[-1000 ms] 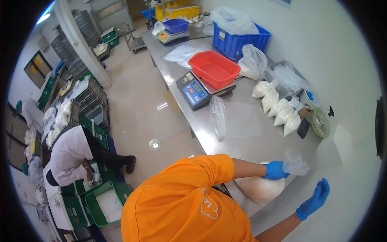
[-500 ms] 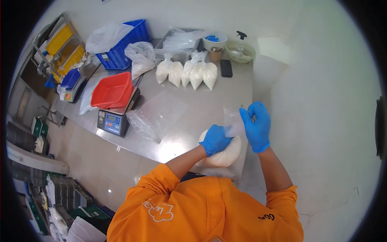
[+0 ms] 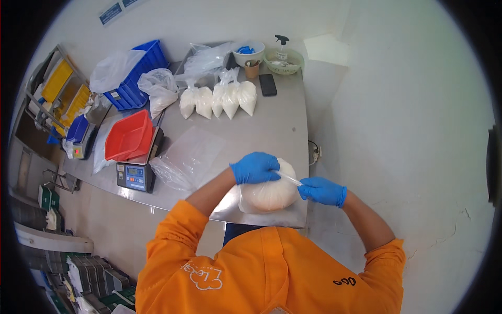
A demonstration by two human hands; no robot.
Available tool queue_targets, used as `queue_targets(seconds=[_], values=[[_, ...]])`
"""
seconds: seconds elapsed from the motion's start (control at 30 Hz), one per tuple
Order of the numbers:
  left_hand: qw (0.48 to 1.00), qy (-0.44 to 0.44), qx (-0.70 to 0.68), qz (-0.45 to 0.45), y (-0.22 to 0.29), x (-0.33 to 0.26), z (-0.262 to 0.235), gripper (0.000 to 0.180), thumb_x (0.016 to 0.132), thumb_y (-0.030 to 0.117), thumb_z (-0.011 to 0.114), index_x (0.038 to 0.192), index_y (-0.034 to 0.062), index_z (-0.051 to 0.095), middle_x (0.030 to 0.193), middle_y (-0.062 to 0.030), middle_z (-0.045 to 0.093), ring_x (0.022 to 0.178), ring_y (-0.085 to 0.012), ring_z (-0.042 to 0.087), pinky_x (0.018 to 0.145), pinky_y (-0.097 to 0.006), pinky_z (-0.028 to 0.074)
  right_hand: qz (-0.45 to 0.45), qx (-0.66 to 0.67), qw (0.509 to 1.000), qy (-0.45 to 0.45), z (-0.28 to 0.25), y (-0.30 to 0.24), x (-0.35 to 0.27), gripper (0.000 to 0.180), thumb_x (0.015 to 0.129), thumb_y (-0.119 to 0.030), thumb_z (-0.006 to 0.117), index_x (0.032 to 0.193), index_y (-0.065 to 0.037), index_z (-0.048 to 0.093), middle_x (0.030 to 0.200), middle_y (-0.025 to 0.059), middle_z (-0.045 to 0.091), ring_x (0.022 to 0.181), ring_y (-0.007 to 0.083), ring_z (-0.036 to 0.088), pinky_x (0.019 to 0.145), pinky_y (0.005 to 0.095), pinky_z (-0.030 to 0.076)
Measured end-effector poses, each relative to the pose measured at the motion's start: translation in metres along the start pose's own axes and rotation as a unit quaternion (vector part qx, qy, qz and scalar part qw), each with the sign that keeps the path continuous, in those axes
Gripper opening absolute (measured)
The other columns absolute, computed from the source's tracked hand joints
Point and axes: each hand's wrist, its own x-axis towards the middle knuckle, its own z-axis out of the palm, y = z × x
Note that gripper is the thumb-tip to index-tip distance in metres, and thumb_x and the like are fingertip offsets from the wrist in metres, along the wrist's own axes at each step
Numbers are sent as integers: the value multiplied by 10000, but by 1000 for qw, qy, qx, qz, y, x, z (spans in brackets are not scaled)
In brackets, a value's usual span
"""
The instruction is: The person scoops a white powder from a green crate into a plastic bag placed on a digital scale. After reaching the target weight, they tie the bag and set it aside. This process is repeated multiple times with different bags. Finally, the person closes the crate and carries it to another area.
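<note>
In the head view, a large bag (image 3: 269, 195) is set on the shiny metal surface (image 3: 280, 118), near its front right corner, below and between the hands. Its twisted neck (image 3: 289, 178) is stretched from left to right, slanted slightly toward the near side, and both ends are held: one is closed in the blue-gloved left hand (image 3: 255, 168), the other is pinched in the blue-gloved right hand (image 3: 323, 192). The bag's body is partly overlapped by the left hand, while the right hand is placed just at its right edge. The body is rounded and squat, its thin clear plastic filled with a pale mass; the neck is wound into a narrow cord. Farther left, a thin clear sheet-like bag (image 3: 196, 152) is spread, and a smooth red tray (image 3: 128, 138) is carried by a scale (image 3: 135, 176)
</note>
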Motion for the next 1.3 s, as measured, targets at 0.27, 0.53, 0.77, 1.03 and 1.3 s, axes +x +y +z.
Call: queue_targets(seconds=[0.27, 0.53, 0.77, 1.03, 1.3], values=[[903, -229, 357, -71, 47, 79, 8, 218, 757, 196, 643, 890, 57, 744, 922, -150, 710, 914, -302, 668, 764, -415, 497, -257, 57, 945, 196, 147, 44, 203, 220, 940, -304, 555, 912, -97, 624, 841, 74, 625, 804, 240, 593, 760, 373, 484], [924, -59, 375, -53, 39, 33, 17, 192, 787, 138, 605, 935, 66, 704, 961, -88, 636, 975, -210, 603, 796, -347, 472, -102, -476, 839, -242, 69, -136, 62, 376, 870, -432, 561, 949, -93, 705, 845, 96, 703, 774, 255, 655, 739, 388, 516], [974, -63, 173, -131, 32, 50, 43, 314, 945, 129, 443, 1224, 52, 567, 1187, -111, 604, 1095, -226, 587, 918, -328, 469, 60, -511, 856, -56, 3, -117, 168, 462, 803, -455, 638, 994, -39, 707, 967, 189, 706, 801, 347, 681, 760, 423, 539], [962, 266, 48, -23, -21, 3, 15, 106, 900, 151, 563, 955, 72, 608, 861, -112, 655, 812, -231, 631, 733, -388, 504, -29, -75, 987, 138, -52, -31, 186, 237, 800, -118, 562, 936, -23, 730, 899, 198, 701, 763, 306, 668, 716, 399, 534], [480, 477, -695, -243, -62, 2, 81, 155, 914, 105, 502, 1013, 34, 597, 983, -72, 619, 903, -203, 585, 841, -358, 489, -36, -465, 836, 288, 35, -78, 178, 225, 862, -223, 563, 895, -33, 678, 910, 213, 692, 856, 364, 676, 756, 463, 532]])
